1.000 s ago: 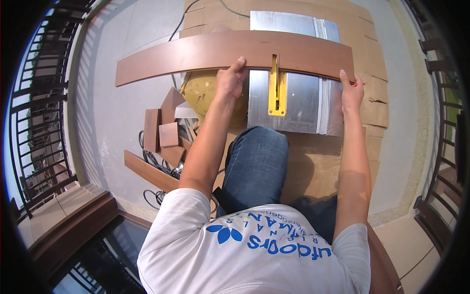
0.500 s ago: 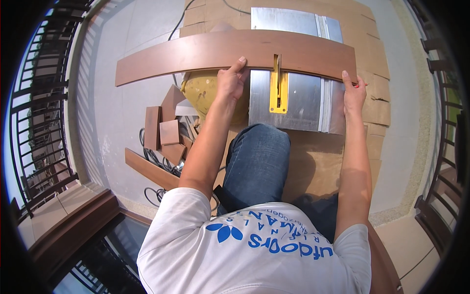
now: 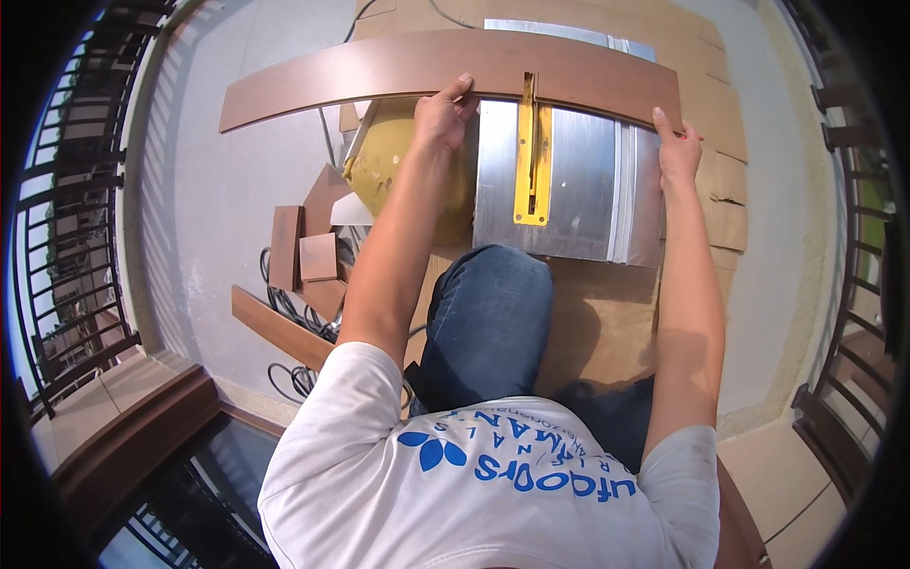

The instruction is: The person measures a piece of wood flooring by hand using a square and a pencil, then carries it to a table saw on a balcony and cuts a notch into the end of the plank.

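A long brown wooden plank (image 3: 379, 68) lies crosswise over the metal top of a table saw (image 3: 578, 180). The saw's yellow slotted insert (image 3: 534, 180) shows on the near side of the plank. At the insert's far end, a narrow slit cuts into the plank's near edge around the blade slot. My left hand (image 3: 443, 114) grips that edge left of the slit, thumb on top. Near the plank's right end, my right hand (image 3: 676, 147) holds it with the thumb on top and fingers beneath. The far part of the saw top is partly hidden under the plank.
Left of the saw is its yellow housing (image 3: 393, 171). Several wood offcuts (image 3: 318, 258) and a coiled black cable (image 3: 284, 299) lie on the floor at the left. Cardboard (image 3: 711, 104) spreads under the saw. Dark railings (image 3: 71, 218) stand at both sides.
Both hands have pushed the plank farther away across the saw top. More of the yellow insert and the near metal surface now shows.
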Demonstrator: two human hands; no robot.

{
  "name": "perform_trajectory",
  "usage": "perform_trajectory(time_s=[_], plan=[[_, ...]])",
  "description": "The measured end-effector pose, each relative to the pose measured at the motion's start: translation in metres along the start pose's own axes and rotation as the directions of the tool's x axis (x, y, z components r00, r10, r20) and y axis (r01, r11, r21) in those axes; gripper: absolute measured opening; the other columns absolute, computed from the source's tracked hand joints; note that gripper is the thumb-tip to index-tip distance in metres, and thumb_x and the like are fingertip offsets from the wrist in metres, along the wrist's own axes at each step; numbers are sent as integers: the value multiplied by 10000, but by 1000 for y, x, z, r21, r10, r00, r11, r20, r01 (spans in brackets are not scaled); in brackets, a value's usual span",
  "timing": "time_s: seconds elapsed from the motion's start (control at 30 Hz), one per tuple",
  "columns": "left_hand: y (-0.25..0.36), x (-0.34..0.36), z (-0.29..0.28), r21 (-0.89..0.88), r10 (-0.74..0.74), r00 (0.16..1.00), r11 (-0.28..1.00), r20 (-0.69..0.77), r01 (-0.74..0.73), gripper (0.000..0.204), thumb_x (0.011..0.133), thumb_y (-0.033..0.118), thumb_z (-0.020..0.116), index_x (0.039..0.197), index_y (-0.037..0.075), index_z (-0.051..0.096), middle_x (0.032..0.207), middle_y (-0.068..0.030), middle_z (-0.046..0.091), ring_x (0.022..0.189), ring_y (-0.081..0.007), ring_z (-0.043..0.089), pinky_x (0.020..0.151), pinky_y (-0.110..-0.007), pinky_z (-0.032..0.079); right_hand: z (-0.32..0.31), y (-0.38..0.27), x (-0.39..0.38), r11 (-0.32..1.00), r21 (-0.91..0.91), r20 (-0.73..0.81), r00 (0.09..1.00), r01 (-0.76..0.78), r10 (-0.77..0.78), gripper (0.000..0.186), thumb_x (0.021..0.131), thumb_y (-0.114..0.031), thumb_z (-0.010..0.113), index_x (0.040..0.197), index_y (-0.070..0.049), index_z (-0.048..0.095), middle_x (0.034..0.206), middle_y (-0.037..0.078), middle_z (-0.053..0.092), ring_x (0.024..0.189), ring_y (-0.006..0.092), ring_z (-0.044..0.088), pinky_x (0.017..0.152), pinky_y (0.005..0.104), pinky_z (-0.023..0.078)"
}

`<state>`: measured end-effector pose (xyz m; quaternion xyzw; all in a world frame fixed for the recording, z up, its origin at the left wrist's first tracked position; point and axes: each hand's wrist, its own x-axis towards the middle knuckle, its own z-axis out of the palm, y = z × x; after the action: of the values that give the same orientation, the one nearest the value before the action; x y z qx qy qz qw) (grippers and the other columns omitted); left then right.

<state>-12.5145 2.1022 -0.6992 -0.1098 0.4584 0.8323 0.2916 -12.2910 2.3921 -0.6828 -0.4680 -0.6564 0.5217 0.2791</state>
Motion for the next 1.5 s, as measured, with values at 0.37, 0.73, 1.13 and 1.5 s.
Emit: perform_trajectory(time_s=[0.37,0.73,1.13,1.5], plan=[[-6,-13,-7,1,-18,1000,1000,7,18,206,921,32,683,1102,-22,602,1040,-107,662,977,-244,656,934,-402,576,-8,12,-7,1000,-16,6,1000,23,-23,716,821,-393,835,1273,90,559,1173,145,650,1070,207,610,957,325,473],[-8,-16,-9,6,-12,1000,1000,0,12,212,924,39,681,1113,-25,610,1043,-114,679,969,-246,676,922,-396,578,-8,14,-10,999,11,-5,999,39,-39,684,821,-357,844,1263,86,567,1155,141,663,1052,194,614,940,311,478],[-15,-40,-9,-33,-17,999,999,-34,16,182,915,29,690,1088,20,633,1017,-67,687,938,-191,674,880,-327,564,-21,24,-31,996,87,-12,1000,16,-15,624,840,-326,832,1247,74,580,1116,118,655,1014,173,597,921,295,470],[-16,-52,-14,-33,-13,1000,999,-27,12,174,911,17,687,1074,20,627,1027,-70,682,952,-188,673,862,-326,578,-25,28,-42,996,92,-11,1000,16,-15,617,865,-318,813,1291,55,568,1099,79,640,974,129,572,894,267,463]])
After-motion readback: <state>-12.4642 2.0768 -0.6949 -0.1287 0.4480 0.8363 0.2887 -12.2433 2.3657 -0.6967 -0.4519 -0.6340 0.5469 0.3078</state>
